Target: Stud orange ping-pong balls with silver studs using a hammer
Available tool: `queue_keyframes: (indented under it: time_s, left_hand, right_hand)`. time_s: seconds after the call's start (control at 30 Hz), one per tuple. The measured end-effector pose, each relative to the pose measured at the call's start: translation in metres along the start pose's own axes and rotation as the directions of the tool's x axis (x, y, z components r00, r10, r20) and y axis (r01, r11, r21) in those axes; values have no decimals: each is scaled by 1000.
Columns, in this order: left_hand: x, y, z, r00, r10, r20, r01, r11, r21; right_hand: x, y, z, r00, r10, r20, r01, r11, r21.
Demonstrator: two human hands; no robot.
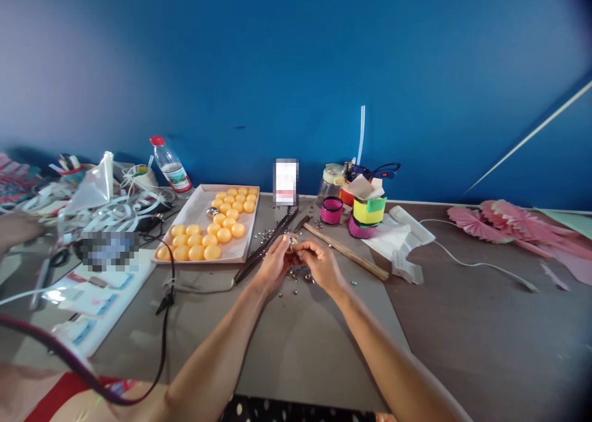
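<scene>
Both of my hands meet over the middle of the table. My left hand [274, 263] and my right hand [319, 263] pinch together around a small round ball [291, 243] with shiny bits on it, held between the fingertips. Beneath the hands lies a scatter of small silver beads [300, 276] on the grey mat [296, 335]. To the left stands a shallow tray [194, 209] holding several orange balls [217, 224] and one silvered ball [212, 211].
A wooden stick [346, 252] and a dark tool [263, 249] lie near the hands. Tape rolls [367, 215], a jar [331, 184], a water bottle [172, 168], white ribbon [111, 209] and pink paper fans [509, 224] crowd the table's back. A black cable [164, 323] crosses the left.
</scene>
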State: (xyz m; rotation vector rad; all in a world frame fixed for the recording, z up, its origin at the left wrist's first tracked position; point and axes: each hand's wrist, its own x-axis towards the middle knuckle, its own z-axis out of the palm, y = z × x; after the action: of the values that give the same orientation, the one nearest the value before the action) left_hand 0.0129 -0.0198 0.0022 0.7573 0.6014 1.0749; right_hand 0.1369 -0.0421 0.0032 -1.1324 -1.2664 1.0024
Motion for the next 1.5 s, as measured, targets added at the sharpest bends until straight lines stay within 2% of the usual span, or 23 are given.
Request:
queue_keyframes:
  time_s: [0.1, 0.5, 0.8, 1.2, 1.4, 1.5]
  left_hand:
    - [0, -1, 0, 1000, 4, -29, -4, 1000, 0]
    - [1, -5, -2, 997, 55, -59, -47, 991, 123]
    - [0, -9, -3, 994, 105, -22, -91, 936, 340]
    - [0, -9, -2, 996, 93, -10, -85, 944, 318]
    - [-4, -8, 0, 992, 129, -9, -111, 887, 447]
    - [-4, -8, 1, 992, 122, -9, -107, 896, 430]
  right_hand:
    - [-2, 0, 2, 999, -37, 4, 37, 999, -21]
    - [-3, 0, 2, 999, 20, 30, -19, 999, -50]
    - [-3, -4, 2, 997, 74, 31, -72, 996, -46]
    - [-1, -5, -3, 987, 132, 87, -135, 991, 25]
    - [-2, -4, 1, 980, 196, 40, -197, 980, 29]
    - [-2, -2, 2, 979, 206, 0, -205, 976, 76]
